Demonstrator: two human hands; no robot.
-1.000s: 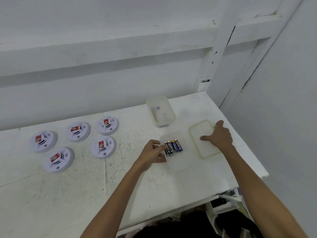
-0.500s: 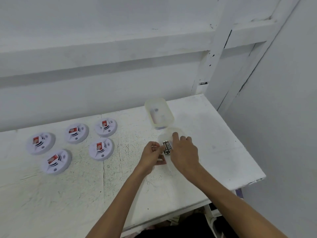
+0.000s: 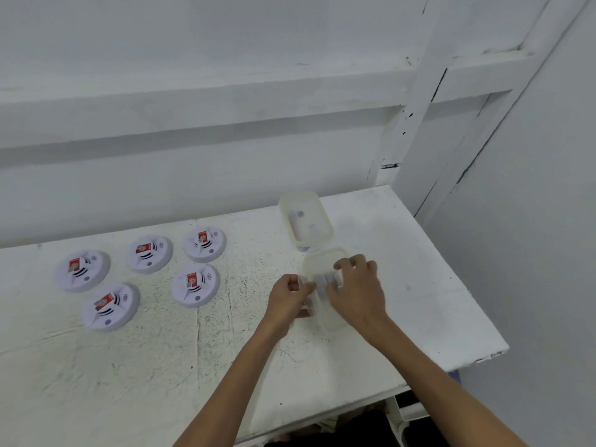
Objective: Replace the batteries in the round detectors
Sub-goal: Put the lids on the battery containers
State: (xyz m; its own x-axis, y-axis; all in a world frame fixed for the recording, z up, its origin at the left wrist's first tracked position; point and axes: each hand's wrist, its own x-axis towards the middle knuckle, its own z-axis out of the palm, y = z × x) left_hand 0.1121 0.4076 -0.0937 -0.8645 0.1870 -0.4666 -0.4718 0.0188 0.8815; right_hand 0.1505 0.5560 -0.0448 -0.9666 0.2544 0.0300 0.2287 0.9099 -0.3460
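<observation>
**Battery box steadied at the counter's right end.** A clear plastic box (image 3: 322,261) is held between two hands near the right end of a white counter (image 3: 161,366). The left hand (image 3: 290,296) is curled at the box's left rim, its grip seemingly pinched on the edge. The right hand (image 3: 359,291) is laid over the top, fingers bent round the far side. How firmly either grip is closed cannot be told through the blur.

The batteries (image 3: 329,279) are seen only as a dim smear through the plastic beneath the right hand. Five round detectors (image 3: 195,284), each marked with a red label, are laid out on the counter's left half, well apart from the box and touched by neither hand.

The thin, slick box could be tipped or squeezed out of the grip, and loose cells sent rolling toward the front edge. A second box (image 3: 304,217), set just behind with something small inside, could be confused with the first, so that spent and fresh cells are mixed.

The counter's paint is scuffed, speckled and cracked, and chipped at the front right corner. The room is painted white throughout. A ledge (image 3: 193,91) is run along the back wall (image 3: 161,188), a post (image 3: 416,108) is set in the corner, and a side wall (image 3: 532,221) is closed in at the right.
</observation>
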